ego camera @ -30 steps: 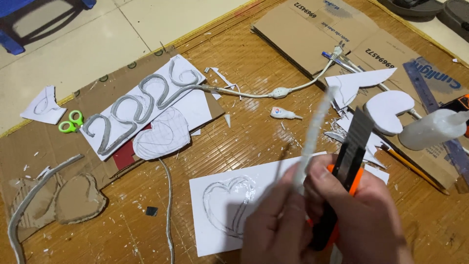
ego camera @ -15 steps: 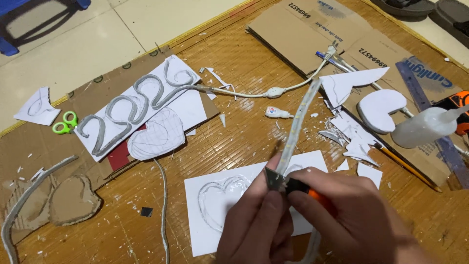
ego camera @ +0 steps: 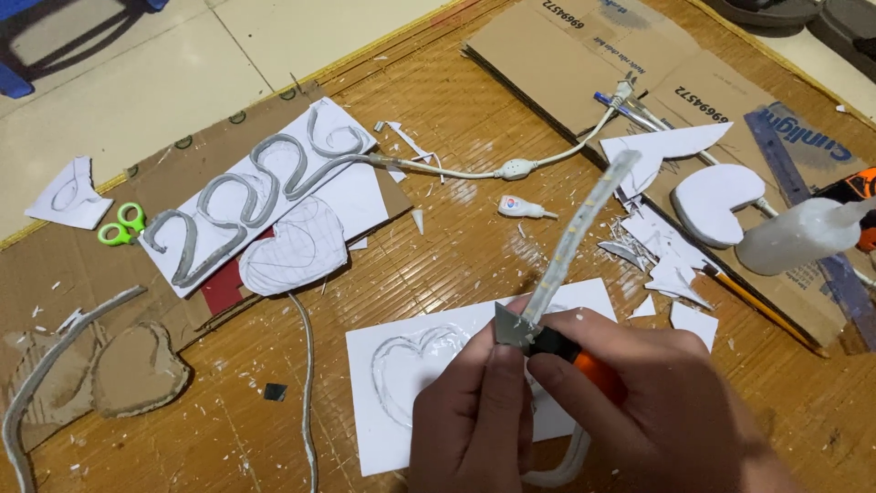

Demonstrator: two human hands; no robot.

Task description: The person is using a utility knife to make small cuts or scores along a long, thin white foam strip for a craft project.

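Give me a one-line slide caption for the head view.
Left hand steadies a translucent strip while right hand holds an orange utility knife against it.

Both hands are held close together low in the view, the left hand pinched shut with its thumb pressed forward, the right hand curled closed in a fist-like grip, knuckles turned upward and fingers touching.

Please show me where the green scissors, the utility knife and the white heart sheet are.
green scissors [ego camera: 120, 225], head view, on the handles.
utility knife [ego camera: 598, 372], head view, on its orange body.
white heart sheet [ego camera: 392, 434], head view, bare lower-left corner.
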